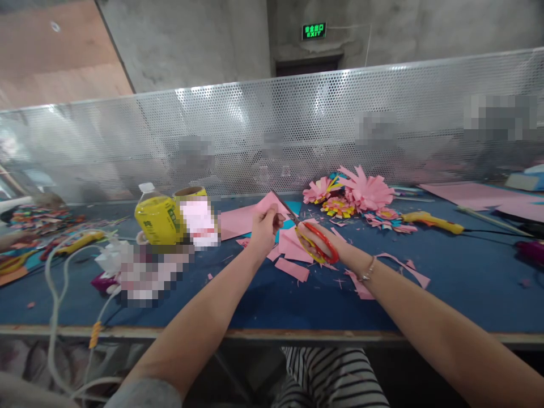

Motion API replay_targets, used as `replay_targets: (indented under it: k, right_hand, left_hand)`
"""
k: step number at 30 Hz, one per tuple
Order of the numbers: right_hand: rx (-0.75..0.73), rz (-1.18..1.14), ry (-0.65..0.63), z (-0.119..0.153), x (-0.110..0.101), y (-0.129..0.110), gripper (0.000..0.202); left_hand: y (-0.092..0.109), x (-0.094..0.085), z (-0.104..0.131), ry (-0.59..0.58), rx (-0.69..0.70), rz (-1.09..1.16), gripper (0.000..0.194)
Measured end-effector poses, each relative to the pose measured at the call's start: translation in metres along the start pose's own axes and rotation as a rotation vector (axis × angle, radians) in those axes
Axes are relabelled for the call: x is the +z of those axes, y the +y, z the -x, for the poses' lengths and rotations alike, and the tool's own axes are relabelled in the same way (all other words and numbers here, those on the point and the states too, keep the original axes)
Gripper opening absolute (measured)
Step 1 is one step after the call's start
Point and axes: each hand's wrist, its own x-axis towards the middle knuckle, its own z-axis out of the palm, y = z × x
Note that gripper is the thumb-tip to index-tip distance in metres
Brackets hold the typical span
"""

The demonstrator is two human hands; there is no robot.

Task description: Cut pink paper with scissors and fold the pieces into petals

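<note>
My left hand [266, 228] is closed on a sheet of pink paper [236, 220], pinching it near its right end. In my right hand [317, 239] is a pair of scissors [328, 247] with red and yellow handles. Their dark blades point up and left, across the paper's right end beside my left fingers. Whether the blades touch the paper I cannot tell. Under and around my hands lie cut pink pieces [292, 268] and a blue sheet of paper [292, 208].
Pink paper flowers [366, 190] stand behind on the right, beside a yellow glue gun [437, 221]. A yellow-labelled bottle [158, 218], a tape roll [191, 192] and a white cable [54, 294] are on the left. A perforated metal screen [238, 130] runs along the back of the blue table [255, 309].
</note>
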Motion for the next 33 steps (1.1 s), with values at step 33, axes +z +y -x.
replay_targets:
  k: [33]
  right_hand:
    - [0.028,0.054,0.041,-0.004,-0.004,0.009,0.036]
  left_hand:
    - [0.002,0.002,0.006,-0.085,-0.092,0.003,0.026]
